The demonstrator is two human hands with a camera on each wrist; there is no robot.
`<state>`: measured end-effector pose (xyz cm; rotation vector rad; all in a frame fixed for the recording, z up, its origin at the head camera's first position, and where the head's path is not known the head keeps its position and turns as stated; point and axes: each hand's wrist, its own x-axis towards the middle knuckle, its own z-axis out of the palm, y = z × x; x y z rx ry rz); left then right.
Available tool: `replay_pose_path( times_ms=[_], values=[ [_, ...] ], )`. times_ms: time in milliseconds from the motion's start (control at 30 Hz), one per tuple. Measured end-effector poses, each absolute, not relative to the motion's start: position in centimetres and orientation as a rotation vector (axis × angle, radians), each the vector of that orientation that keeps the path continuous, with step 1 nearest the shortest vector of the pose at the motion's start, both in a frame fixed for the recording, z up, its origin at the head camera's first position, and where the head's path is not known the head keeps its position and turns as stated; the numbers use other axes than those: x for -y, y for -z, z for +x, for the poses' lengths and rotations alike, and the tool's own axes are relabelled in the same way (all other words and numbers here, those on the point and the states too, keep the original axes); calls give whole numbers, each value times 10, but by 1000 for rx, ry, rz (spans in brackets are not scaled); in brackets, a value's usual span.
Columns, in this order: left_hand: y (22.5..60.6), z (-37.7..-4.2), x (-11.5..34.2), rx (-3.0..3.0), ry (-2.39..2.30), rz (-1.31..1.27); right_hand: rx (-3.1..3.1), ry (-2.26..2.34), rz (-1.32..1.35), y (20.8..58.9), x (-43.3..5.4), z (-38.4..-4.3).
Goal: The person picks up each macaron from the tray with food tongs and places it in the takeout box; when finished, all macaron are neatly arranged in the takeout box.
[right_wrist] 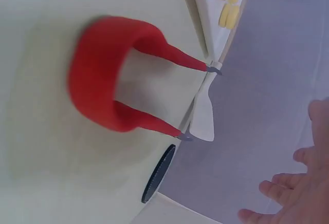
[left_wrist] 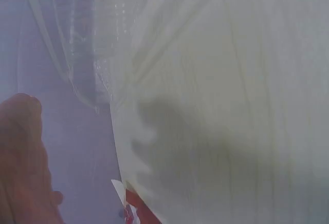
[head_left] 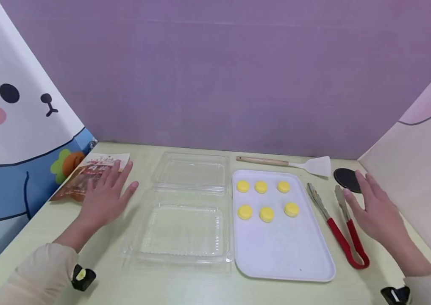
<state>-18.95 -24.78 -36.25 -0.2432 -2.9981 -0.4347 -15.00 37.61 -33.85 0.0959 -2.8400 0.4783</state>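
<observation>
My left hand has its fingers spread, nearest to a printed brown-and-white food bag; whether it touches the bag I cannot tell. Over the right side, my right hand is held with extended fingers beside red-handled metal tongs, which lie spread on the table. Neither hand holds anything. Between them, a clear plastic clamshell box lies with its lid folded back. A white tray carries several small yellow round cakes in two rows. In the right wrist view, the tongs' red loop appears large.
Behind the tray lies a white spatula with a wooden handle. A round black coaster sits near the right hand's fingertips. A purple wall closes off the table's back edge, and printed panels flank both sides.
</observation>
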Motion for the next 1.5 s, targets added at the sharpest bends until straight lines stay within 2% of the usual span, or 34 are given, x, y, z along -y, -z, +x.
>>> replay_pose_path(
  times_ms=[433, 833, 1500],
  values=[
    [361, -177, 222, 3038, 984, -201, 2816, -654, -118, 358, -375, -140],
    [361, -183, 210, 3033, 1288, -7, 2982, -724, -317, 370, -378, -144],
    [370, -187, 202, 2941, 1396, 68, 3202, -639, -405, 373, -374, -149]
  ],
)
